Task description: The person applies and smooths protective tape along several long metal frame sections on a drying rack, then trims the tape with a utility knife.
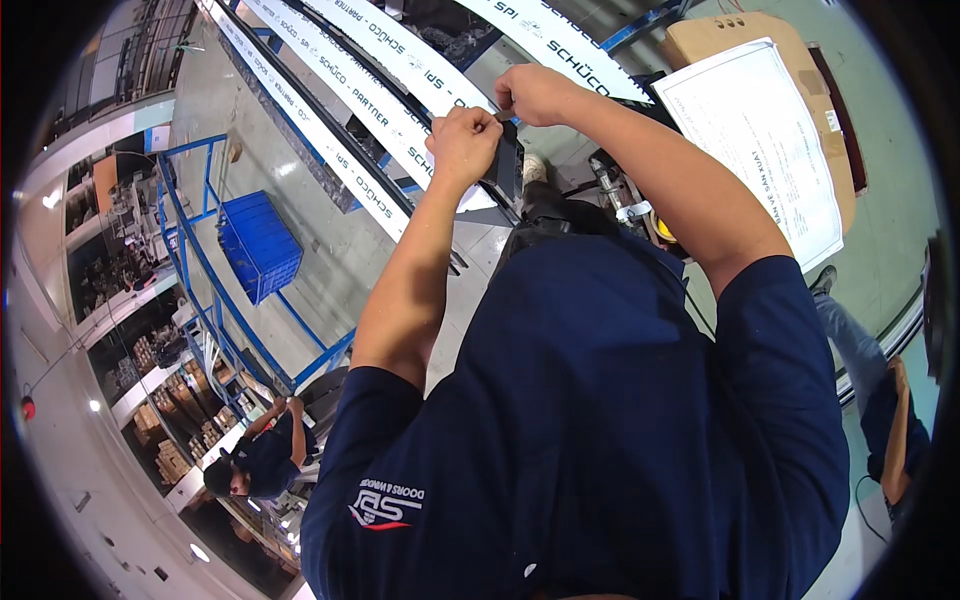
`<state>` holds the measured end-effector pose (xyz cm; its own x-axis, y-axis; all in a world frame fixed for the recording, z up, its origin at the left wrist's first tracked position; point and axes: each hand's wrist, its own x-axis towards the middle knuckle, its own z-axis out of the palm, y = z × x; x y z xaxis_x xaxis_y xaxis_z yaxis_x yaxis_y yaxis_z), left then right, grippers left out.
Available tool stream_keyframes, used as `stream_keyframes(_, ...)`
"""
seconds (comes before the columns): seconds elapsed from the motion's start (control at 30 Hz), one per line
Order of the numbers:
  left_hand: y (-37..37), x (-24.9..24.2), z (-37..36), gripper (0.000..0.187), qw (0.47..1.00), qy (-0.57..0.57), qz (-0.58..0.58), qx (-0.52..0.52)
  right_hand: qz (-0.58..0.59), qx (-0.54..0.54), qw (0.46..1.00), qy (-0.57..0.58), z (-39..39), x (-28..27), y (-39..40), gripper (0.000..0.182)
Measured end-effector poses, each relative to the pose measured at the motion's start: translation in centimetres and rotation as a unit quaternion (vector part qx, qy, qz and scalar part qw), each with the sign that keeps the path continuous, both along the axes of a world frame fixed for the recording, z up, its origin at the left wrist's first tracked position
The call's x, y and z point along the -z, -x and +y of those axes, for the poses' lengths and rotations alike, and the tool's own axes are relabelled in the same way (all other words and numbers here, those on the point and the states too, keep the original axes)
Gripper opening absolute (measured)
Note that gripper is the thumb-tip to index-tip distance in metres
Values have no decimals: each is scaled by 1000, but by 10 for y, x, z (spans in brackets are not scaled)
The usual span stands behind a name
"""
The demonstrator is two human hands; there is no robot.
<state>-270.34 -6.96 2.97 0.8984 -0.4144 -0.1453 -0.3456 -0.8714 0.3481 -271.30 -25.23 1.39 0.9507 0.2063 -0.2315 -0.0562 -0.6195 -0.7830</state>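
Long profiles with white printed protective film run from the upper left toward me, their dark cut ends nearest my body. My left hand is closed, thumb and fingertips pinched together over the end of one profile. Just to its right my right hand is closed too, fingers curled down near the same end. A small dark strip shows between the two hands; what each hand pinches is too small to make out. Below them, the black profile end faces my waist.
On the right, a printed paper sheet lies on a brown board. A blue crate stands on the floor at left beside a blue metal frame. One person is at lower left, another at far right.
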Motion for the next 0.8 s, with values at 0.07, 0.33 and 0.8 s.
stream_keyframes(0.07,-3,3,2,18,999,22,28,-13,2,0,1000,3,-1,-2,0,24)
stream_keyframes(0.33,-13,8,5,20,989,76,116,-42,-9,2,1000,4,-2,1,4,22)
stream_keyframes(0.8,-24,13,10,22,970,59,221,-82,8,4,1000,-12,-9,2,16,24)
